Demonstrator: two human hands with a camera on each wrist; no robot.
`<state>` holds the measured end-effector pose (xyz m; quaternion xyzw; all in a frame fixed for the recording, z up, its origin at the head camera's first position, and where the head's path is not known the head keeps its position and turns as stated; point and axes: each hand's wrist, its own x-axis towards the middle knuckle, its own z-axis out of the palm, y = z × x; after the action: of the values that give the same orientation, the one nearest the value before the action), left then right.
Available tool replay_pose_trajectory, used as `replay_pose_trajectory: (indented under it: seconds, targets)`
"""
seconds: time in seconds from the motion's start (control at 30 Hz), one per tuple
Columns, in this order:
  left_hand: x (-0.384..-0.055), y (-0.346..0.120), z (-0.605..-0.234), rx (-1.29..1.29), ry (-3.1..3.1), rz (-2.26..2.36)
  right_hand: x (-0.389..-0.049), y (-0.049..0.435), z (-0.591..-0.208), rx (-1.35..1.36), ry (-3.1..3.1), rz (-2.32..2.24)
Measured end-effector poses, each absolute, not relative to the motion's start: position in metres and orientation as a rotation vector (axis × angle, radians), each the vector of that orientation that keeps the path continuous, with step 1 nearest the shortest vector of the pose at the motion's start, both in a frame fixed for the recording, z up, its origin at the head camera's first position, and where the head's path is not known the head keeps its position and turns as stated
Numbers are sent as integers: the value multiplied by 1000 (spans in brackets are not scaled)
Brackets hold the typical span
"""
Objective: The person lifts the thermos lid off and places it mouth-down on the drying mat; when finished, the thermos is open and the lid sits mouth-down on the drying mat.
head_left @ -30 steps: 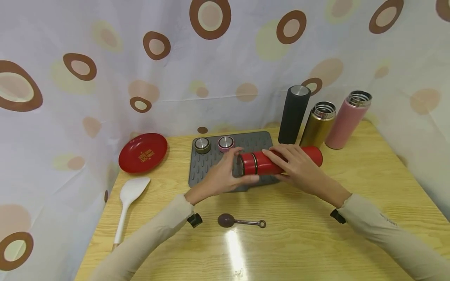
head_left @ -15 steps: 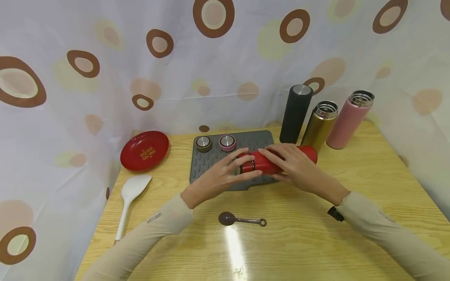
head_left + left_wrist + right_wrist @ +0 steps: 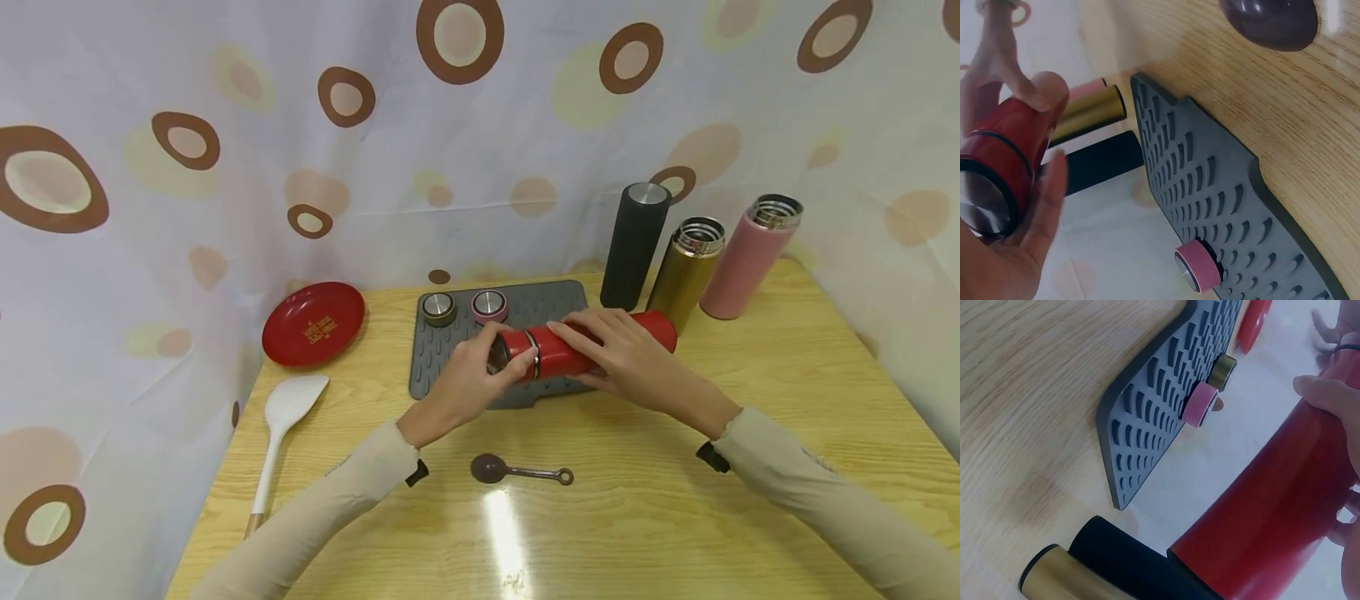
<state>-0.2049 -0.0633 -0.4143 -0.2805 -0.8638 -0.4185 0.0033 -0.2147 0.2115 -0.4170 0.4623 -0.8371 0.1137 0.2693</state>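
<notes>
Left hand [image 3: 459, 382] is shifting since ~0.5 s ago: no longer spreading its fingers, it's curling thumb & fingers round the red flask [image 3: 551, 356] at its cap end.

Head view: right hand [image 3: 632, 358] is gripping the flask's body from above, prob. steadying it. Flask is lying near-level over the grey mat [image 3: 429, 360], between both hands. Brass cap [image 3: 438, 310] & pink cap [image 3: 489, 307] are sitting on the mat, steel tops up, prob. parked so they aren't rolling off the desk [image 3: 645, 517]. Gold flask [image 3: 684, 271] & pink flask [image 3: 750, 262] are standing open-mouthed, back R.

L wrist view: red flask's steel disc [image 3: 985, 203] is facing the left palm, mostly hidden from the head cam; flask looks to be hanging clear of the mat.

R wrist view: right thumb [image 3: 1322, 394] & fingers are clasping opposite sides; flask's base edge [image 3: 1179, 564], less plain elsewhere, is overlapping the black flask [image 3: 1132, 556], contact unclear.
</notes>
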Motion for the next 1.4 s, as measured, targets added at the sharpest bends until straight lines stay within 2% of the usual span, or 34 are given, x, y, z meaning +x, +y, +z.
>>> replay_pose_trajectory:
  seconds: [0.1, 0.23, 0.37, 0.5, 0.6, 0.73, 0.83, 0.9, 0.97, 1.03, 1.13, 1.23, 1.4]
  targets:
    - [-206, -63, -416, -1039, -2641, -1063, -214, 214, -416, 1219, -2274, 321]
    - [-215, -74, -413, -1371, -2237, -404, -214, 216, -413, 1196, -2275, 383]
    - [-223, -88, -404, -1395, -1889, 16, -213, 220, -411, 1208, -2261, 400]
    - [-221, -88, -400, -1428, -1948, -89, -211, 221, -411, 1224, -2257, 397]
    - [-213, -83, -400, -1398, -2196, -527, -209, 220, -412, 1217, -2252, 410]
    - [-202, -73, -402, -1074, -2503, -1193, -209, 214, -415, 1226, -2247, 418]
    - [-199, -67, -400, -843, -2673, -1341, -210, 210, -417, 1232, -2248, 412]
    - [-199, -65, -399, -783, -2728, -1316, -211, 211, -418, 1221, -2251, 405]
    - [-200, -65, -399, -838, -2731, -1210, -211, 212, -420, 1209, -2254, 392]
    - [-204, -67, -401, -1027, -2630, -978, -212, 214, -420, 1200, -2257, 388]
    - [-212, -76, -404, -1329, -2296, -372, -212, 217, -420, 1188, -2257, 404]
    - [-221, -86, -406, -1416, -1946, -8, -211, 219, -419, 1186, -2259, 431]
    - [-228, -91, -407, -1457, -1859, 35, -210, 220, -416, 1215, -2258, 411]
